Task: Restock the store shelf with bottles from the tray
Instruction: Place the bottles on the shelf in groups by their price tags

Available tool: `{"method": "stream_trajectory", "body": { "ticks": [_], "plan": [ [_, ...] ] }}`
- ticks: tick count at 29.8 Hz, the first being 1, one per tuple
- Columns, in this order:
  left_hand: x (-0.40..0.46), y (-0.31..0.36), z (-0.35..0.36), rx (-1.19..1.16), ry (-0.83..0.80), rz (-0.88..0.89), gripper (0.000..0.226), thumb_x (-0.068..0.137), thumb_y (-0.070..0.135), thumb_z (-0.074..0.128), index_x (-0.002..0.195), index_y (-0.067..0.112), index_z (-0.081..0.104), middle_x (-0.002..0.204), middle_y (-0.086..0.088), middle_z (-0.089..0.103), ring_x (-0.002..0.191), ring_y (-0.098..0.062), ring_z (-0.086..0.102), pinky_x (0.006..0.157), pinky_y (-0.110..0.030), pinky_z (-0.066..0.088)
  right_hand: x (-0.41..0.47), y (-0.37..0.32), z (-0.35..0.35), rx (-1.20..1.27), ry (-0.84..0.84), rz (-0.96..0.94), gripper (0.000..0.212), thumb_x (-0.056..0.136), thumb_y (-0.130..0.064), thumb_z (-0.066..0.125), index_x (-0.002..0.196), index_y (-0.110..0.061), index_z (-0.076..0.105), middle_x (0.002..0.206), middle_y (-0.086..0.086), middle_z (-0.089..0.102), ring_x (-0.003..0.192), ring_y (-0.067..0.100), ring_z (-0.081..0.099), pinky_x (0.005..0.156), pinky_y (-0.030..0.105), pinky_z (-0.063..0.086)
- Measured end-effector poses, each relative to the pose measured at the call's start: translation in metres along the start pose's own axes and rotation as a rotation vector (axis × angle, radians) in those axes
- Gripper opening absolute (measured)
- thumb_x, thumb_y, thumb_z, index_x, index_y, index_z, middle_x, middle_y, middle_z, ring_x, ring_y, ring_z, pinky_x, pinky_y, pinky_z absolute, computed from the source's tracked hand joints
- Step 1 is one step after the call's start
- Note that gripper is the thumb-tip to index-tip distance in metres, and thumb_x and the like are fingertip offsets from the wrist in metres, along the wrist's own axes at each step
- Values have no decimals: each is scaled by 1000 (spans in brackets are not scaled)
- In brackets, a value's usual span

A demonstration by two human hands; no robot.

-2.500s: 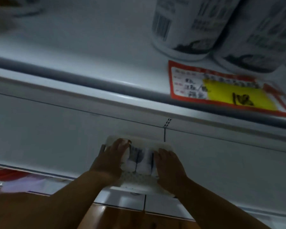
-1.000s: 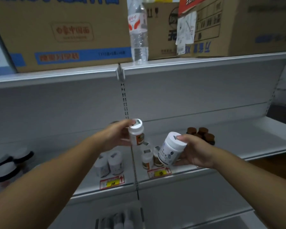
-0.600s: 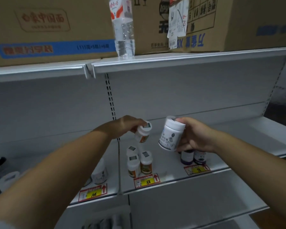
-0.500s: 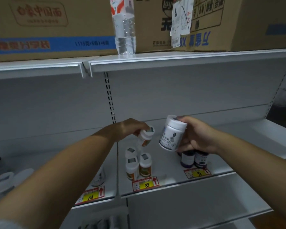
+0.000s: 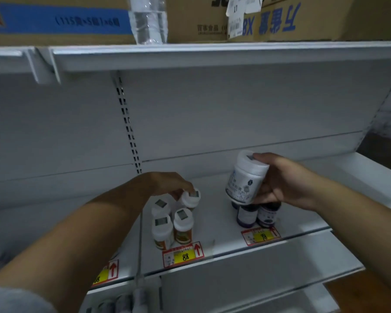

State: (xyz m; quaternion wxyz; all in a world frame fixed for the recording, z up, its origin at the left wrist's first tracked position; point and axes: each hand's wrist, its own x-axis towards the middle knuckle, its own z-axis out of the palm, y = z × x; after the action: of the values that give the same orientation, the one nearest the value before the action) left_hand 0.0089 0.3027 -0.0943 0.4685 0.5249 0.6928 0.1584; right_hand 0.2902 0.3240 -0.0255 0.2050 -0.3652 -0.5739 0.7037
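Note:
My left hand [image 5: 167, 187] grips a small white-capped bottle [image 5: 191, 198] by its cap, low over the white shelf [image 5: 215, 224], behind three like bottles [image 5: 171, 224] with orange labels. My right hand [image 5: 284, 184] holds a larger white bottle [image 5: 246, 179] tilted in the air, just above two dark purple bottles [image 5: 256, 214]. The tray with more bottles [image 5: 122, 302] shows only partly at the bottom edge, on the level below.
Price tags marked 88 [image 5: 183, 255] and 98 [image 5: 261, 236] lie on the shelf's front edge. The upper shelf [image 5: 212, 55] carries cardboard boxes [image 5: 280, 16] and a clear water bottle [image 5: 148, 21]. Bare shelf stretches to the right.
Both hands came up from the tray, each with a bottle. My left hand has lowered its small bottle to the group on the shelf; my right hand's bottle has moved right, over the purple bottles.

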Motion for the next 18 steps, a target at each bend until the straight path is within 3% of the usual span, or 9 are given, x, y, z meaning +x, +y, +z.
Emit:
{"method": "stream_trajectory", "body": {
  "ticks": [1, 3, 5, 7, 9, 11, 14, 18],
  "plan": [
    [3, -3, 1, 14, -22, -27, 20, 76, 25, 70, 85, 7, 71, 98, -19, 68, 88, -27, 62, 89, -37, 51, 1, -2, -2, 7, 12, -6, 38, 80, -42, 51, 108, -16, 58, 109, 22, 60, 82, 34, 66, 75, 45, 57],
    [4, -8, 4, 46, -56, -94, 20, 75, 28, 70, 77, 8, 70, 83, -14, 68, 74, -26, 60, 75, -35, 51, 3, -4, -4, 14, 24, -17, 39, 85, -41, 48, 114, -16, 55, 111, 23, 61, 85, 35, 66, 77, 46, 55],
    [3, -9, 3, 45, -74, -159, 20, 74, 29, 67, 69, 10, 65, 71, -10, 62, 57, -22, 54, 59, -26, 44, 5, -6, -2, 3, 17, -23, 50, 73, -44, 55, 115, -16, 55, 109, 22, 62, 85, 35, 66, 78, 46, 55],
    [3, -10, 3, 22, -81, -204, 25, 66, 29, 62, 73, 5, 64, 77, -13, 58, 56, -24, 50, 54, -24, 38, 7, -7, 3, -18, 3, -23, 57, 63, -47, 57, 111, -16, 56, 102, 21, 64, 81, 34, 67, 73, 42, 57],
    [4, -11, 4, 13, -80, -206, 45, 66, 30, 57, 97, 0, 68, 96, -16, 58, 72, -28, 51, 61, -28, 40, 9, -7, 10, -34, -8, -31, 54, 60, -47, 58, 105, -17, 59, 88, 15, 69, 72, 30, 70, 60, 36, 59],
    [0, -8, 4, 55, -30, -176, 45, 76, 35, 58, 109, 5, 67, 109, -14, 57, 85, -29, 54, 73, -31, 43, 11, -7, 16, -29, -19, -40, 49, 60, -47, 59, 99, -18, 61, 79, 12, 69, 65, 26, 70, 54, 33, 57],
    [-27, -1, -11, 198, 78, -53, 47, 88, 39, 55, 129, 17, 54, 141, -7, 47, 125, -23, 45, 101, -26, 32, 16, -11, 26, -37, -74, -69, 49, 61, -47, 60, 101, -19, 62, 89, 14, 68, 67, 26, 71, 54, 32, 57],
    [-104, -2, -57, 402, 349, 36, 55, 93, 42, 49, 144, 26, 34, 155, 1, 28, 141, -17, 26, 109, -22, 15, 40, -24, 62, -30, -168, -77, 32, 78, -43, 59, 103, -22, 64, 98, 13, 68, 74, 27, 73, 59, 35, 58]
  ]
}}
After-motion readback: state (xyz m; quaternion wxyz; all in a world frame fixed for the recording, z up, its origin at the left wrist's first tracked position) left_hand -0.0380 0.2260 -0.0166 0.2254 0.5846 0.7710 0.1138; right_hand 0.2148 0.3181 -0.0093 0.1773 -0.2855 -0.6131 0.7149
